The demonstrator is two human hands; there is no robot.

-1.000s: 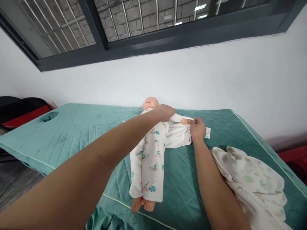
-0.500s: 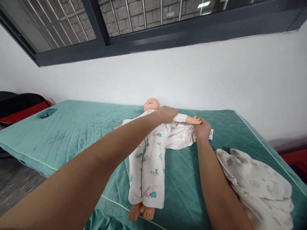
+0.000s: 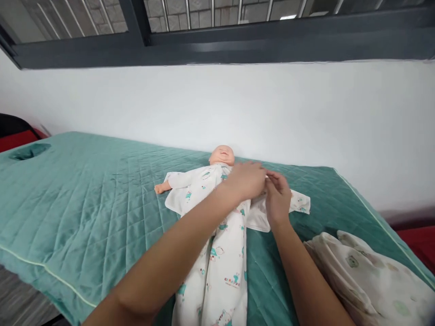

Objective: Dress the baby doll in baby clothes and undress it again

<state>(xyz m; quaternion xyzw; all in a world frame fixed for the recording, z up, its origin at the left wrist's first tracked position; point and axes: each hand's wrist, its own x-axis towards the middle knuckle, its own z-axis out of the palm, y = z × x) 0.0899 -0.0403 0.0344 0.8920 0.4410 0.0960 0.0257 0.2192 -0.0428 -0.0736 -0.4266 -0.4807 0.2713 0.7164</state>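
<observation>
A baby doll lies on its back, dressed in printed white pants and a white printed shirt. On the left its arm passes through a sleeve, and the small hand sticks out. My left hand is closed over the doll's other arm, which it hides. Against its fingertips, my right hand is closed in a pinch; what it grips is hidden. Beyond that hand an empty-looking shirt sleeve spreads flat to the right, and a shirt flap lies below.
A green quilted cover lies under everything, with a hole at the far left. Crumpled patterned white cloth rests at the lower right. Behind stand a white wall and a dark window frame. Red seats flank both ends.
My right hand has moved in from the doll's fingers to meet my left hand. The doll's arm, seen earlier, is now covered. The view has shifted, showing the sleeve on the left.
</observation>
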